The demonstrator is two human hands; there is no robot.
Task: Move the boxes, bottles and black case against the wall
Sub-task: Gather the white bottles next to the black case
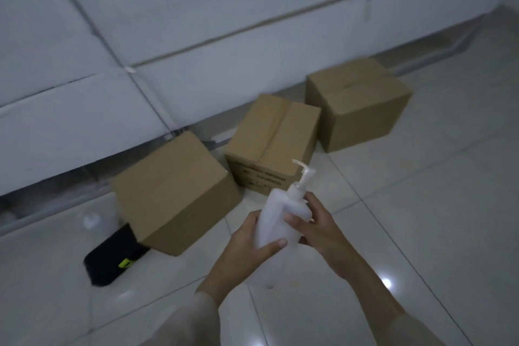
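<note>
I hold a white pump bottle (pixel 276 216) up over the floor with both hands. My left hand (pixel 247 247) grips its lower body from the left, thumb across the front. My right hand (pixel 314 222) grips its shoulder from the right. Three brown cardboard boxes stand by the white wall: the left box (pixel 174 194), the middle box (pixel 271 143) with printed text, the right box (pixel 356 104). A black case (pixel 112 255) with a yellow-green latch lies on the floor, partly hidden behind the left box. A pale, blurred bottle (pixel 91 220) stands just beyond the case.
The white panelled wall (pixel 196 36) runs diagonally from lower left to upper right, with a grey rail along its base (pixel 56 205). Glossy white floor tiles (pixel 421 205) spread to the right and toward me.
</note>
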